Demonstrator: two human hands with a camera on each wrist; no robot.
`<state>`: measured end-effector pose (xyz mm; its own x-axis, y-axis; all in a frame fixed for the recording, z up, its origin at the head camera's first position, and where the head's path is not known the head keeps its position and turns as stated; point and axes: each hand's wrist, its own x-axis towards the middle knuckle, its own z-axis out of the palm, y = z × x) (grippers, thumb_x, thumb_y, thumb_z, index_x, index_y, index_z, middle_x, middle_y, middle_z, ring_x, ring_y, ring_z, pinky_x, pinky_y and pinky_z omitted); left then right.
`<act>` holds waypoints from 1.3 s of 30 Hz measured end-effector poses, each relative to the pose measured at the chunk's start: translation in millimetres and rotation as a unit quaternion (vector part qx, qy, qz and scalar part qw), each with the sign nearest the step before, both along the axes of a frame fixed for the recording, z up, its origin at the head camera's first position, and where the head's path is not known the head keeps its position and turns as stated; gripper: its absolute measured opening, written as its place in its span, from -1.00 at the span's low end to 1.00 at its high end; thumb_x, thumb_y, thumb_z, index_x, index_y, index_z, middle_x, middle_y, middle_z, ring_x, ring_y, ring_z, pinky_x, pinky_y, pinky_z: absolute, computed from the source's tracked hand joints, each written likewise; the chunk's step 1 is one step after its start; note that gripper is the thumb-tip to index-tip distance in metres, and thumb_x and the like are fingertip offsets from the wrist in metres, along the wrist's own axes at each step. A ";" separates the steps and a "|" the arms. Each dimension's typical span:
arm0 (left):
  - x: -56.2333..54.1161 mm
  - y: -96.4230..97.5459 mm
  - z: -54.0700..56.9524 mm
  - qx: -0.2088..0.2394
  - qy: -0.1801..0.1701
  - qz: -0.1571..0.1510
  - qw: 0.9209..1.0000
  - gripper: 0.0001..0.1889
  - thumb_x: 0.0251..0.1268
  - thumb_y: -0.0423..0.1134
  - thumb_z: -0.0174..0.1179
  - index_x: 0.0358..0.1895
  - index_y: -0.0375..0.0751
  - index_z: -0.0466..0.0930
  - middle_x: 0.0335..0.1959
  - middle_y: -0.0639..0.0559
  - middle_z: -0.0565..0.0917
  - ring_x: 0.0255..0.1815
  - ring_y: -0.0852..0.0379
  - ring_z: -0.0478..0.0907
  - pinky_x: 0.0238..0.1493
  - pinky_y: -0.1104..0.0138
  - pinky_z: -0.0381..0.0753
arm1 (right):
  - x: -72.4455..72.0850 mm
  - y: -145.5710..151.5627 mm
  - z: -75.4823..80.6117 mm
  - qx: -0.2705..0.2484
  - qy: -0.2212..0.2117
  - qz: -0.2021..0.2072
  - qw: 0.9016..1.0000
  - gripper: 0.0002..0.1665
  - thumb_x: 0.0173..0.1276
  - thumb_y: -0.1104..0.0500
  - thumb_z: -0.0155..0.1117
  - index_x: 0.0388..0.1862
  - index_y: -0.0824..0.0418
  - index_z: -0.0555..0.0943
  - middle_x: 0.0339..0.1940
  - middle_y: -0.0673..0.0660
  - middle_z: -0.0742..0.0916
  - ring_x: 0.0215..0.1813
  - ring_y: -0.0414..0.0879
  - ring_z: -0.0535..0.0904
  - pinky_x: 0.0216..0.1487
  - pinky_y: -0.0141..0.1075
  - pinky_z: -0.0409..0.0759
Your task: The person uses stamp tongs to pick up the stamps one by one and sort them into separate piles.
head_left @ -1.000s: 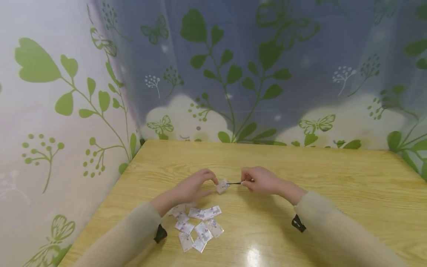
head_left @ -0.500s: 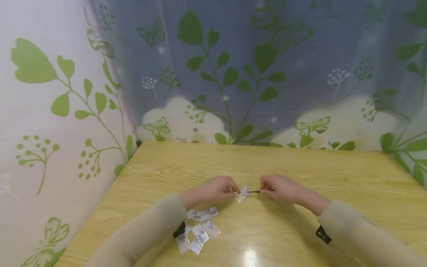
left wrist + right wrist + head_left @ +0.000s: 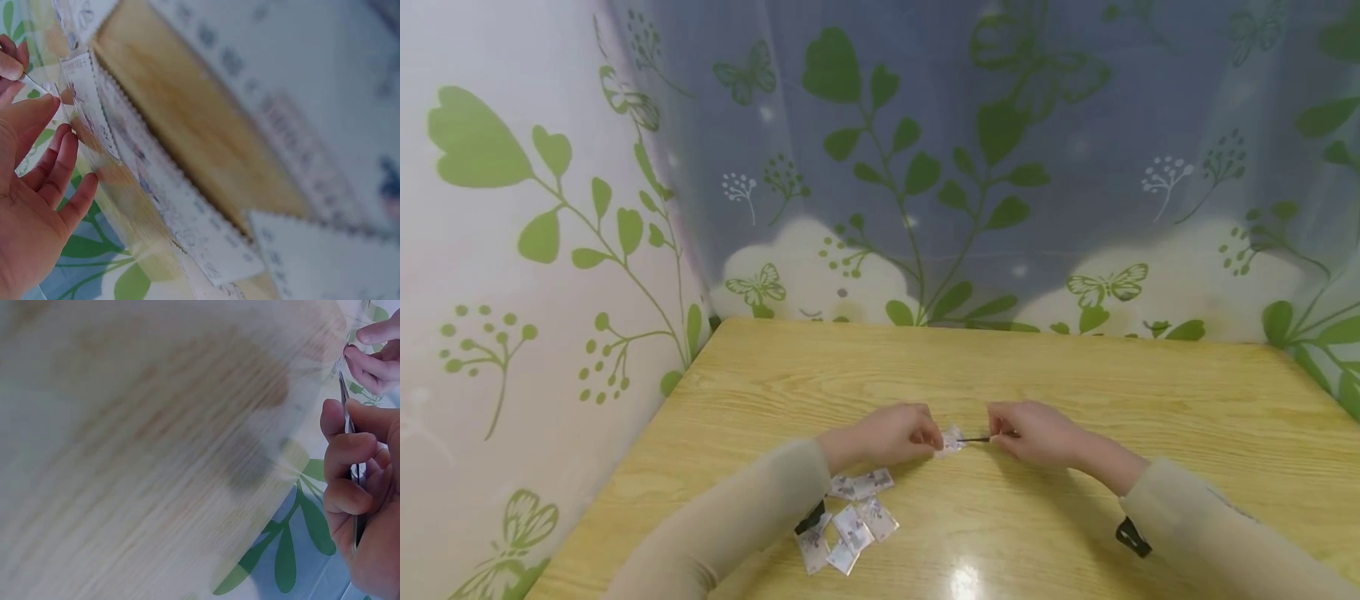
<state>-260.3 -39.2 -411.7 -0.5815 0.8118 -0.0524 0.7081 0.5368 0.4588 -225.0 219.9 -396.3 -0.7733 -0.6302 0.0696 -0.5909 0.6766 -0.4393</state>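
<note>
Thumb and fingertips of my left hand (image 3: pixel 904 433) pinch the left edge of a small printed stamp (image 3: pixel 952 442), over the table just beyond the spread stamps. From the other side my right hand (image 3: pixel 1036 432) grips thin metal tweezers (image 3: pixel 975 439), whose tips meet the stamp's right part. In the right wrist view the fingers wrap around the tweezers (image 3: pixel 345 406), which point toward the left hand. More pale stamps with purple print (image 3: pixel 852 527) lie partly overlapping, near my left forearm. Close up, the left wrist view shows their toothed edges (image 3: pixel 187 212).
The wooden table (image 3: pixel 1120 392) stretches out on both sides of the hands. A fabric backdrop (image 3: pixel 940 167) with leaves and butterflies rises behind its far edge and along the left. Sleeves and black wrist straps cover both wrists, and the left sleeve hides some stamps.
Both hands have moved right and slightly nearer with the stamp and tweezers, mostly in the first half second. My left forearm now covers more of the spread stamps.
</note>
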 end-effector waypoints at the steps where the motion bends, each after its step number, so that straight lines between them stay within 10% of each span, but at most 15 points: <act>1: 0.3 0.0 0.5 0.000 0.000 0.003 1.000 -0.85 0.33 -0.24 0.23 -0.09 -0.06 0.70 -0.25 0.24 0.52 -0.22 0.35 0.51 -0.13 0.52 0.48 | 1.4 0.4 -0.6 0.002 0.000 -0.001 1.000 -0.83 0.37 0.25 0.26 -0.37 0.06 0.46 -0.61 -0.17 0.50 -0.59 -0.32 0.26 -0.51 -0.36 0.32; 14: -0.3 3.3 -3.1 -0.009 0.032 0.017 0.999 -0.95 0.31 -0.25 0.25 -0.23 -0.01 0.68 -0.33 0.24 0.51 -0.27 0.34 0.50 -0.18 0.50 0.48 | 19.1 -6.2 -7.2 0.010 0.012 0.023 1.000 -0.79 0.36 0.21 0.28 -0.38 -0.01 0.44 -0.53 -0.20 0.55 -0.56 -0.34 0.29 -0.51 -0.38 0.31; 39: -5.6 6.4 -5.7 -0.016 0.053 0.014 0.998 -0.92 0.27 -0.27 0.28 -0.33 0.05 0.64 -0.36 0.26 0.49 -0.32 0.33 0.46 -0.23 0.48 0.46 | -6.5 -5.1 -4.9 0.033 0.042 -0.010 0.999 -0.95 0.33 0.13 0.29 -0.33 -0.01 0.67 -0.39 -0.16 0.70 -0.40 -0.29 0.53 -0.39 -0.29 0.49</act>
